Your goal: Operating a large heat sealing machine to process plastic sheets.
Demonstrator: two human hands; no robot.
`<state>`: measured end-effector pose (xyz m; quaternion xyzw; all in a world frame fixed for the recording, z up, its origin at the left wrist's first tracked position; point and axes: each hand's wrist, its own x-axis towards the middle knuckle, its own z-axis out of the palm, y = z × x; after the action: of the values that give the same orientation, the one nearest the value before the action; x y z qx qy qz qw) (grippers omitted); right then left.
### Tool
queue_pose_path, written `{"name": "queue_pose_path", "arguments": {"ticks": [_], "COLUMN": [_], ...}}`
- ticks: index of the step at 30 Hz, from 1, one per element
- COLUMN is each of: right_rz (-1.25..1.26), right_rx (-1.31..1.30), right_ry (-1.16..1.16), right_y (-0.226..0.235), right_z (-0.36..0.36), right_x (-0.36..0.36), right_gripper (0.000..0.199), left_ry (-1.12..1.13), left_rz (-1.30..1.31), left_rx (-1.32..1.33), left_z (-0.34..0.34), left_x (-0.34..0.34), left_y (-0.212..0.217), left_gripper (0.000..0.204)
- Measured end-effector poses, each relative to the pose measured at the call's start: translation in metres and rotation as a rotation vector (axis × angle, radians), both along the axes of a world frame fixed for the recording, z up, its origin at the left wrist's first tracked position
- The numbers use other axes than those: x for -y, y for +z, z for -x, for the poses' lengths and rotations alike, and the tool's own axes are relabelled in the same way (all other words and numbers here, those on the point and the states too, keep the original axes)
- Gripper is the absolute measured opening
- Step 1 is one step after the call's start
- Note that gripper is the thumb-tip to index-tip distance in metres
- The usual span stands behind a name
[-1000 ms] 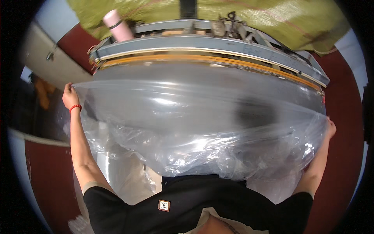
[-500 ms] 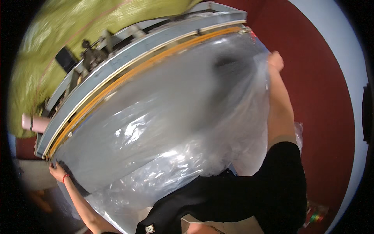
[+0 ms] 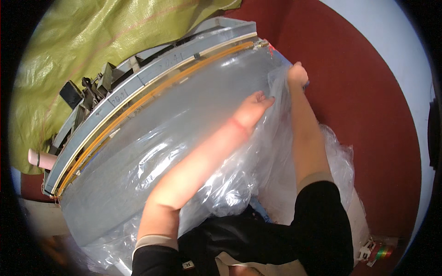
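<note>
On grey table [image 3: 138, 184]: left hand [image 3: 251, 110] flat, fingers extended, pressing clear plastic sheet [image 3: 221, 184]; right hand [image 3: 297, 76] fisted, gripping sheet edge.

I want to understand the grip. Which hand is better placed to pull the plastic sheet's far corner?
Probably the right hand: it already pinches the clear plastic sheet at that corner. The left hand lies flat, further in.

Olive-green tarpaulin [image 3: 87, 50] beyond the bench's far edge; pink cylinder [image 3: 41, 159] at its left corner; dark red floor [image 3: 368, 115]; small striped object [image 3: 383, 253] on the floor.
</note>
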<state>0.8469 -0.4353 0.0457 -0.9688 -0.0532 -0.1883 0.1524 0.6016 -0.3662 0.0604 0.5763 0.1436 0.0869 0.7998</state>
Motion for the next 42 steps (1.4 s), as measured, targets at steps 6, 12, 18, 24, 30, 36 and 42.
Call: {"name": "queue_pose_path", "arguments": {"ticks": [6, 12, 18, 24, 30, 36, 42], "right_rz": [0.005, 0.051, 0.022, 0.056, 0.041, 0.084, 0.063], "right_rx": [-0.042, -0.001, -0.009, -0.012, -0.049, -0.040, -0.065], "right_ry": [0.003, 0.023, 0.060, 0.104, 0.097, 0.092, 0.115], "right_y": [0.004, 0.005, 0.008, 0.006, -0.012, -0.001, -0.001], "right_z": [-0.002, 0.001, 0.005, 0.008, -0.011, -0.006, -0.007], "right_x": [0.008, 0.004, 0.012, 0.011, 0.010, 0.010, 0.015], "right_gripper": [0.026, 0.020, 0.028, 0.036, 0.034, 0.032, 0.032], "left_ry": [-0.334, -0.184, 0.566, 1.113, 1.161, 1.183, 0.925], "left_rz": [0.413, 0.097, 0.186, 0.282, -0.101, -0.551, -1.523], "left_rx": [0.134, 0.721, 0.874, 0.802, 0.272, -0.753, -0.896], "left_z": [-0.040, 0.098, 0.356, 0.482, 0.553, 0.562, 0.516], "left_x": [-0.001, -0.038, -0.127, -0.115, -0.127, -0.127, -0.138], "left_y": [0.007, 0.070, 0.057, 0.016, 0.019, 0.003, 0.033], "left_gripper": [0.013, 0.017, 0.045, 0.047, 0.057, 0.045, 0.043]}}
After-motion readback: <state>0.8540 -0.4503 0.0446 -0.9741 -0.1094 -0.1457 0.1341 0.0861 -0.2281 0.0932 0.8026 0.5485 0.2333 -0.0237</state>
